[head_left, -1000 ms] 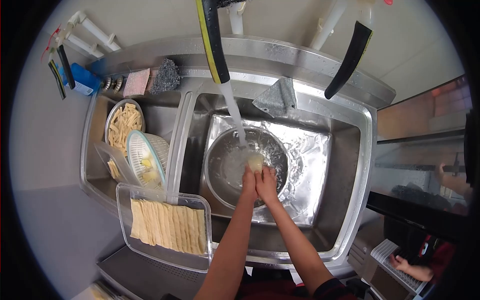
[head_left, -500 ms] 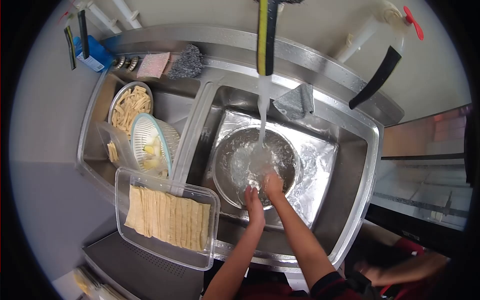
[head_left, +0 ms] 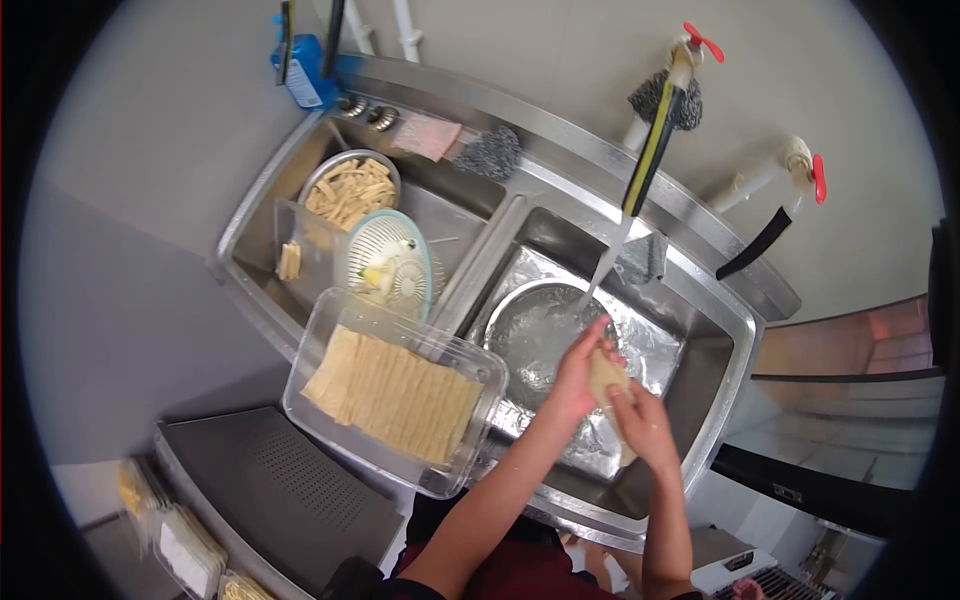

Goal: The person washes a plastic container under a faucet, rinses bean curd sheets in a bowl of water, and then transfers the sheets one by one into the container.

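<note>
My left hand and my right hand are closed on a limp, pale beige piece, which looks like a strip of tofu skin. They hold it above the front right part of a round metal bowl full of water. The fingers cover part of the strip, and its lower end hangs below my right palm. From a black and yellow hose, water runs into the bowl. To the left, a clear plastic container holds a row of folded beige sheets.
In the left basin are a metal bowl of beige sticks and a pale blue-rimmed colander with scraps. A grey cloth lies on the right basin's back edge. A pink cloth and scourer lie behind.
My hands have come up out of the bowl's water, toward me and to the right, and now hold the beige strip. The whole view has shifted and turned.
</note>
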`<state>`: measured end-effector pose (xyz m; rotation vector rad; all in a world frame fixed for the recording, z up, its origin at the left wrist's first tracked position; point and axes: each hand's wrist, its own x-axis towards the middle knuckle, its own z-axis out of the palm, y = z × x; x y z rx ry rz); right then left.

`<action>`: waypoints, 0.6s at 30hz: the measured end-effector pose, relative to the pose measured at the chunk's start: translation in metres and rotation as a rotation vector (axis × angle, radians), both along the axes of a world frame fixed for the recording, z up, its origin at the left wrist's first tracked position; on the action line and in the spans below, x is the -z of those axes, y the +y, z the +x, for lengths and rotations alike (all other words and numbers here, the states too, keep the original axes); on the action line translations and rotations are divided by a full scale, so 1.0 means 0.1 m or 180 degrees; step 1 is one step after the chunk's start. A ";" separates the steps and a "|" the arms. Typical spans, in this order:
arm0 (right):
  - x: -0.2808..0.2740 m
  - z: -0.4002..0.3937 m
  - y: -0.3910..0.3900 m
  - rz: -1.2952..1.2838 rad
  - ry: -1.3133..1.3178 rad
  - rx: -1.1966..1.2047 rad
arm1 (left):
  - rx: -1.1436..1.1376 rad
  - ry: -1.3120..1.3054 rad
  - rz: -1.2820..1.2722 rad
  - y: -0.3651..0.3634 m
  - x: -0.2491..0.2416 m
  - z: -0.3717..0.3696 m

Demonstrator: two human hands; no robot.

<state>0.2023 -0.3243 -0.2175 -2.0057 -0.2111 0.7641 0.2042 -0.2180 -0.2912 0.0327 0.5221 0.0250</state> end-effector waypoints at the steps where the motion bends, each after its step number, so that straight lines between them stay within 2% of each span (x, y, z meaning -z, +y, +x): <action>1: -0.19 0.02 0.01 0.0040 -0.0021 -0.0024 | -0.0024 -0.0021 0.0040 0.02 -0.25 0.06; 3: -0.49 0.04 0.00 -0.0226 -0.1248 -0.0013 | -0.0040 -0.0223 -0.0182 0.00 -0.79 0.14; 4: -0.64 0.02 0.01 -0.0234 -0.1241 -0.0012 | -0.0037 -0.0216 -0.0189 0.00 -1.04 0.16; 6: -0.88 -0.02 0.08 -0.0086 -0.1969 0.0328 | -0.0156 -0.0536 -0.0329 0.02 -1.42 0.17; 9: -1.05 -0.11 0.11 -0.0138 -0.2298 0.0154 | -0.0057 -0.0837 -0.0368 0.05 -1.53 0.09; 11: -1.03 -0.16 0.11 -0.0171 -0.2362 -0.0041 | -0.0110 -0.0653 -0.0435 0.02 -1.40 0.03; 12: -0.84 -0.15 0.08 -0.0267 -0.2397 -0.0026 | -0.0157 -0.0484 -0.0517 0.01 -1.30 0.02; 13: -0.51 -0.11 0.04 -0.0382 -0.2423 -0.0011 | -0.0321 0.0157 -0.0299 -0.03 -1.09 0.05; 14: -0.11 -0.06 0.00 -0.0162 -0.1860 0.0154 | -0.0385 0.0967 -0.0158 -0.16 -0.60 0.09; 15: 0.32 -0.04 -0.08 -0.0430 -0.1254 0.0094 | -0.0431 0.1774 0.0011 -0.35 0.07 0.10; 16: 0.98 -0.07 -0.30 -0.0782 -0.1066 -0.0111 | -0.0405 0.1767 0.0025 -0.58 0.82 -0.17; 17: 1.51 -0.12 -0.57 -0.1283 -0.0691 -0.0511 | 0.0349 0.2840 0.0736 -0.81 1.50 -0.13; 18: 1.59 -0.19 -0.64 -0.1128 -0.0664 -0.0236 | 0.0344 0.2408 0.0728 -0.88 1.46 -0.25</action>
